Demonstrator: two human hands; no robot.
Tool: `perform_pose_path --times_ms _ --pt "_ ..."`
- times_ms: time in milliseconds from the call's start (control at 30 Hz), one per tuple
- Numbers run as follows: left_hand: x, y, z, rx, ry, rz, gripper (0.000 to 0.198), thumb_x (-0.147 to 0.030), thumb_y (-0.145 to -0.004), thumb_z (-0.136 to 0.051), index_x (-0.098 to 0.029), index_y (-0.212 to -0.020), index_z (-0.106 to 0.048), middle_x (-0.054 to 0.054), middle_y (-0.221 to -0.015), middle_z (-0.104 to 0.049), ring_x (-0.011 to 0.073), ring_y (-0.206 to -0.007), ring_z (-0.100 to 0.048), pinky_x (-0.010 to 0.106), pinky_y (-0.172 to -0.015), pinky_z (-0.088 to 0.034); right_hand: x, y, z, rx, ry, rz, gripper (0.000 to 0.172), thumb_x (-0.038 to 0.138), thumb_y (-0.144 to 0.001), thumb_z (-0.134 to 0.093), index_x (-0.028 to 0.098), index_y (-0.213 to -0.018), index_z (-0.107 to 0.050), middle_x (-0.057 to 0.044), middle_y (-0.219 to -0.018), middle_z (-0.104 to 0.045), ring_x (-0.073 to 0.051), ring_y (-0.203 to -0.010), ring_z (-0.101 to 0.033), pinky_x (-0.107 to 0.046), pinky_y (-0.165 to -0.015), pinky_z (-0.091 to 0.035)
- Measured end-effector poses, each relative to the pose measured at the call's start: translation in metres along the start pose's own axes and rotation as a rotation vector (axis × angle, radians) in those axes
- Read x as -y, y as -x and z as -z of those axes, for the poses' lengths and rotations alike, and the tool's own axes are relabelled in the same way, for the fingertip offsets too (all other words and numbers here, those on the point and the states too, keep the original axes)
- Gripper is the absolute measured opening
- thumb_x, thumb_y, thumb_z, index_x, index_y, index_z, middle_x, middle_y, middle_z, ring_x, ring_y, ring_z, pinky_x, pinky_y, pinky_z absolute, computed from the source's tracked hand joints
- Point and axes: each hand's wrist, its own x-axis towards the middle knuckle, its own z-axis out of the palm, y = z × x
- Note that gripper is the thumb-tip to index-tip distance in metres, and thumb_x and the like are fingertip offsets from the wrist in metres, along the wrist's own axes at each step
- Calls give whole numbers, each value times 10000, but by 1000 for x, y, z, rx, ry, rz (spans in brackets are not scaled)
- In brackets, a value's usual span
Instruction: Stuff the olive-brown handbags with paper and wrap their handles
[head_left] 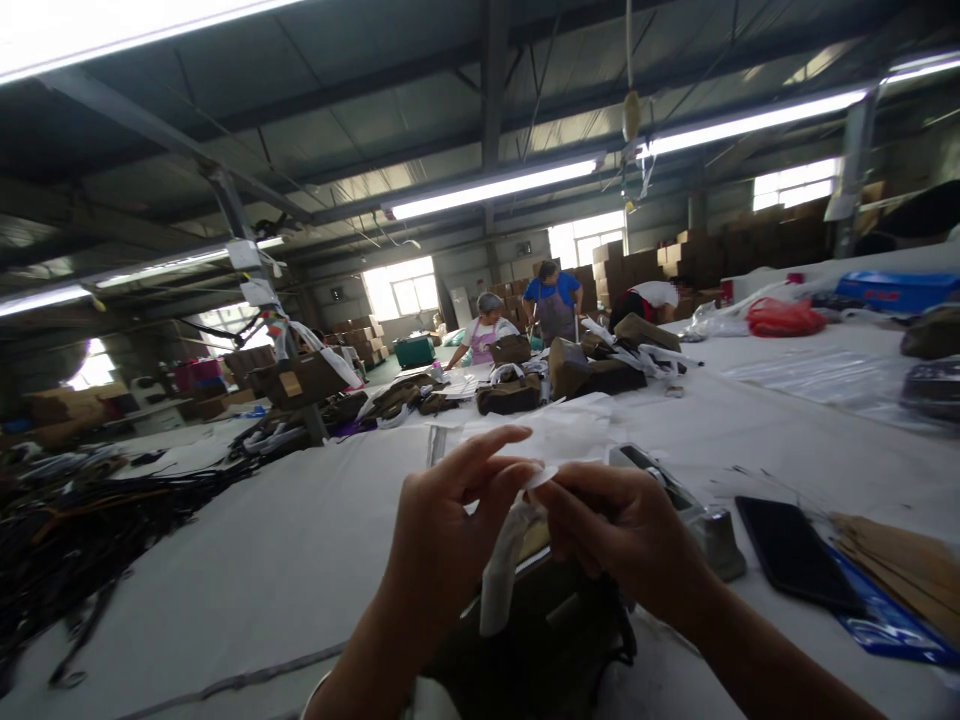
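Observation:
In front of me a small thin white piece [541,477], like a bit of tape or paper, is pinched between the fingertips of both hands. My left hand [450,515] holds its left end between thumb and fingers, with the index finger raised above. From the other side, my right hand [619,525] pinches it with thumb and index finger. Just beneath is a strap or handle wrapped in white [501,575], rising from a dark bag [540,645] with a zipper. My right hand's lower fingers are partly hidden.
On the right lie a black phone [796,553], a blue packet [892,620] and brown paper pieces [904,565]. A grey-green bag [694,510] sits behind my right hand. Black straps [97,530] are heaped at left. Several dark bags [570,372] and co-workers are farther back.

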Motion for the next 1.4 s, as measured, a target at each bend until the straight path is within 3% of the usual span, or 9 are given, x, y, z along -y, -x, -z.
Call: perform_pose_path --times_ms 133,233,433,533,633,800,1000,1200,1400 --pt "1 -5 -1 -13 72 74 287 -266 -834 -773 -295 -1116 -729 -51 -888 -803 119 -798 -766 128 -744 -589 -1 1 -3 -272 351 309 99 305 -920 -668 208 -922 -692 46 -615 -656 -69 -489 -580 -166 -519 -465" --pt "0 -4 -3 -28 85 46 299 -244 -835 -769 -297 -1126 -727 -53 -875 -801 117 -804 -766 133 -763 -593 2 1 -2 -446 533 582 225 215 -888 -702 220 -1105 -642 -4 -849 -712 -88 -603 -642 -195 -620 -524" --pt "-4 -1 -9 -121 136 43 288 -226 -829 -770 -247 -1111 -717 -9 -885 -804 161 -811 -772 191 -748 -617 4 -1 6 -271 686 826 155 116 -916 -625 200 -958 -748 -41 -841 -723 -123 -702 -668 -213 -610 -514" --pt "-3 -4 -9 -325 214 56 249 -222 -810 -787 -216 -1044 -702 5 -851 -802 174 -799 -769 222 -745 -618 -14 0 4 -140 752 797 174 124 -936 -600 203 -983 -748 -39 -878 -743 -144 -738 -675 -248 -646 -536" --pt "4 -9 -7 -356 331 75 201 -271 -830 -771 -201 -1003 -696 2 -781 -785 166 -779 -753 237 -757 -605 -35 9 5 -103 744 799 255 115 -945 -574 227 -1117 -724 -42 -976 -763 -160 -810 -708 -270 -703 -567" --pt "23 -5 -5 -95 161 189 460 -556 -992 -433 -199 -1103 -701 82 -1165 -730 219 -1020 -704 286 -786 -579 -55 38 12 -248 604 681 312 81 -906 -614 222 -1173 -690 -62 -1024 -760 -155 -848 -740 -219 -724 -594" --pt "24 4 -15 461 -282 221 452 -598 -931 -520 -203 -763 -664 -3 -622 -663 156 -583 -616 235 -542 -398 -76 71 11 -340 449 452 253 79 -904 -617 220 -1082 -728 -47 -914 -747 -144 -762 -734 -194 -678 -610" --pt "54 -6 -13 79 -996 -88 205 -373 -929 -617 -242 -1062 -701 56 -861 -758 230 -685 -674 275 -569 -322 -105 114 21 -364 373 180 171 187 -933 -611 218 -1021 -755 -43 -861 -737 -112 -514 -640 -204 -522 -571" --pt "92 -19 -16 -239 -1014 -218 344 -431 -976 -553 -214 -1210 -681 121 -1102 -751 290 -932 -700 288 -671 -376 -135 155 42 -340 570 -5 192 251 -956 -587 234 -1036 -760 -53 -925 -755 -169 -727 -730 -222 -650 -595"
